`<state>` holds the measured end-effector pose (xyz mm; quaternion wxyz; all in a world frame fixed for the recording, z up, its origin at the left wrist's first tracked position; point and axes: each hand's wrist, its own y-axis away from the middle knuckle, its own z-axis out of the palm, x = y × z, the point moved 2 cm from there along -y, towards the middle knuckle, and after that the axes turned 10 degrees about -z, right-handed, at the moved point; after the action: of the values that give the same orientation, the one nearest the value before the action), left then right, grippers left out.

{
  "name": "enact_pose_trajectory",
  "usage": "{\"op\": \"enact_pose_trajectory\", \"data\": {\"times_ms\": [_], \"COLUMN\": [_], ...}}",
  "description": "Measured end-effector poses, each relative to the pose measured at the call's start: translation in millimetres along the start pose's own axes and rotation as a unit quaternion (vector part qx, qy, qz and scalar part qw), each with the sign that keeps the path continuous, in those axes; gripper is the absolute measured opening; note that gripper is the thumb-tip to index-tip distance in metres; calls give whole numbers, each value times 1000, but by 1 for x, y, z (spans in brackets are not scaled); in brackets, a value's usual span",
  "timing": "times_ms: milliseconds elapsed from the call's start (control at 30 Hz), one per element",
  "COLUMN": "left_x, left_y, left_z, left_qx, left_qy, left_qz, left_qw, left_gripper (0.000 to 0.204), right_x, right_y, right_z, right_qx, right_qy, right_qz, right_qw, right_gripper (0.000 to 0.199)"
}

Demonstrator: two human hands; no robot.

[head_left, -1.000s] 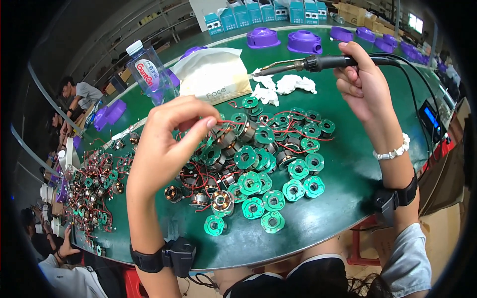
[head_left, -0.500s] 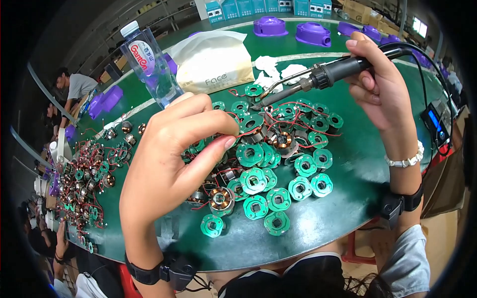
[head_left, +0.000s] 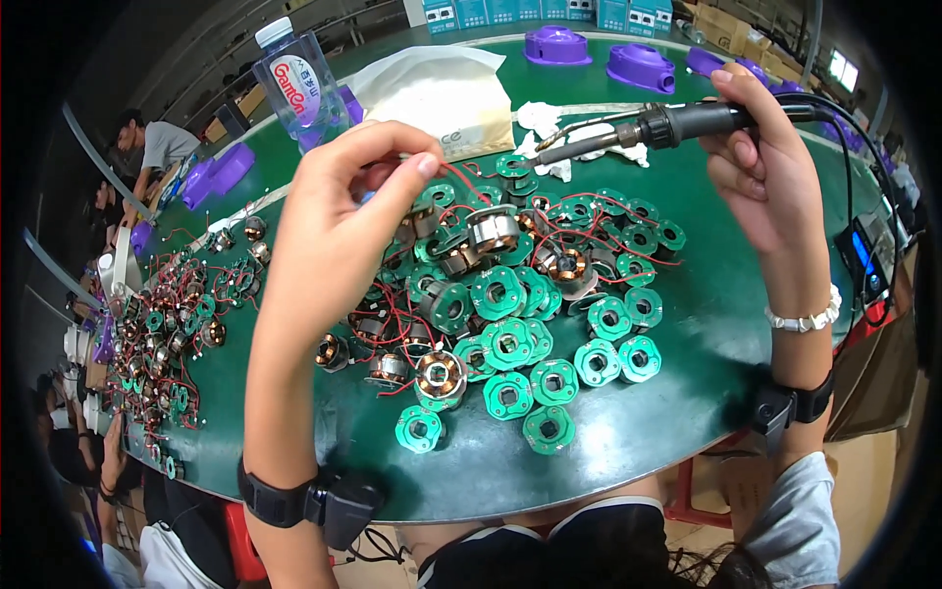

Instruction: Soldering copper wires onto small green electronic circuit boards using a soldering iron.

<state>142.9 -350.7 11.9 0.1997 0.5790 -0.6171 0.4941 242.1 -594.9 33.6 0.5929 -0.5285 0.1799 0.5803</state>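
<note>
My right hand point(head_left: 770, 162) grips a black-handled soldering iron point(head_left: 677, 126), its tip pointing left above the pile, with a thin bent metal tube alongside. My left hand point(head_left: 358, 187) is closed in a pinch on red wires point(head_left: 469, 180). They run down to a small motor stator point(head_left: 493, 231) with a silver side and a green board on top. Whether this stator hangs or rests on the pile I cannot tell. Below lie several green ring-shaped circuit boards point(head_left: 507, 342) and a copper-wound stator point(head_left: 441, 375). My left fingers partly hide what is behind them.
A second heap of wired stators point(head_left: 177, 334) lies at the left. Behind stand a water bottle point(head_left: 299, 88), a pale bag point(head_left: 432, 93), crumpled white tissue point(head_left: 549, 123) and purple housings point(head_left: 640, 67). A soldering station point(head_left: 865, 260) with a blue display is at the right. A person point(head_left: 162, 147) sits far left.
My left hand has moved up and away, drawing the red wires with it. The iron's tip has lifted off the board and moved up and right.
</note>
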Motion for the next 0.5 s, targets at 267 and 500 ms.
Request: {"op": "enact_pose_trajectory", "data": {"times_ms": [267,500], "left_x": [12,10], "left_y": [5,14], "left_z": [10,0], "left_qx": [-73,-70], "left_qy": [-143,-206], "left_qz": [114,122], "left_qw": [980,969], "left_gripper": [8,5], "right_x": [-3,3], "right_y": [-17,-3], "right_z": [-22,-1], "right_qx": [19,-48], "right_qy": [-23,37], "right_qz": [-27,21], "right_qw": [999,998], "right_gripper": [18,18]}}
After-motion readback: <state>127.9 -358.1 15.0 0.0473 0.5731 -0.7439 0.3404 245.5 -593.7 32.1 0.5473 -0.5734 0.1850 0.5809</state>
